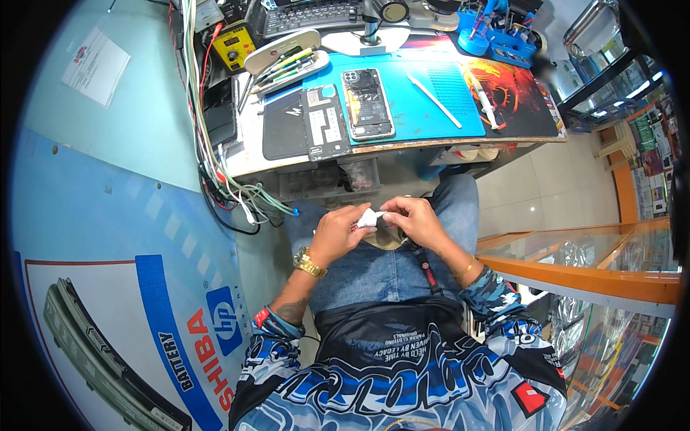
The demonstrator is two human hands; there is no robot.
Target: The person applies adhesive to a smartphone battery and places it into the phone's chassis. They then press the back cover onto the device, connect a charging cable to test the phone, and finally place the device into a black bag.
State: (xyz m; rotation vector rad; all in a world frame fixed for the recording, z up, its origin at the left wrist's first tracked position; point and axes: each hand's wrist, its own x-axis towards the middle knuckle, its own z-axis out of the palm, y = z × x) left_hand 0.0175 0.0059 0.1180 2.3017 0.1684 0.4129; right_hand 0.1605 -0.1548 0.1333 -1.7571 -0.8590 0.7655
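Note:
Above my lap, my left hand (pixel 336 231) is closed around a small white tube-like thing (pixel 367 218). My right hand (pixel 415 219) pinches the narrow pale tip at its other end; whether that tip is a separate cap I cannot tell. On the bench beyond, an opened smartphone (pixel 371 108) lies on a blue mat (pixel 420 118), its inner parts showing. Left of the phone is a dark cover plate (pixel 327 123) with white patches. A slim white pen-like tool (pixel 435 100) and a syringe (pixel 486 104) with a red end lie to the right.
A case of pens and tools (pixel 291 65), a yellow power unit (pixel 233 47) and a keyboard (pixel 309 18) stand at the back. Loose cables (pixel 198 108) hang by the left wall. A blue tool organizer (pixel 496 43) occupies the back right. A glass display case (pixel 582 251) stands right.

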